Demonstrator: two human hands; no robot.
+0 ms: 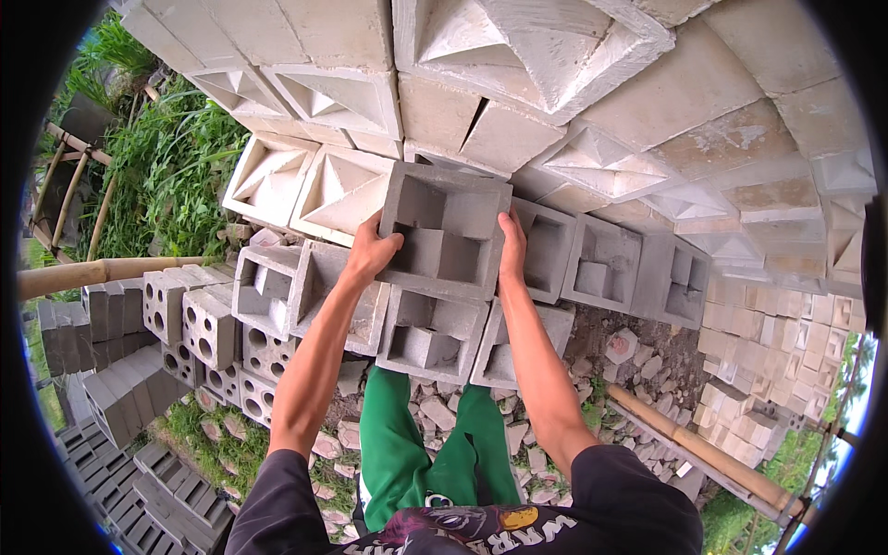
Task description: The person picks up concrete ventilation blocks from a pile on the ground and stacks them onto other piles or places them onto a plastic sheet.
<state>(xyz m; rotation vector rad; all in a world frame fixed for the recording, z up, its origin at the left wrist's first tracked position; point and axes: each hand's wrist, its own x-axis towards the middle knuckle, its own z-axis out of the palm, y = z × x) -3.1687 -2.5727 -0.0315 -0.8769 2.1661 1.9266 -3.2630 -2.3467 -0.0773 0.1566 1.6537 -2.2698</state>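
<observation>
Gripping a grey concrete vent block (446,229) from both sides, the person is holding it at the centre of the frame, open face toward the camera. The left hand (372,252) is pressing flat against the block's left wall, with fingers wrapping onto the edge; the right hand (511,245) is clamping the right wall the same way, thumb over the front rim. Squeezing from opposite sides is probably what is keeping so heavy a piece level, since it offers no handle.

Just below it, more grey blocks of the same pattern (427,335) are standing in a row, and the held one is sitting against or just above them; I cannot tell if it is touching. Across the top of the frame, pale dried blocks with pyramid faces (518,55) are leaning in a tall stack, crowding the space behind. At centre left, round-holed bricks (190,319) are piling up beside a bamboo pole (102,270). Rubble (435,407) is littering the ground around the green trousers (407,453), making footing awkward, and another bamboo pole (703,453) is running along the lower right.
</observation>
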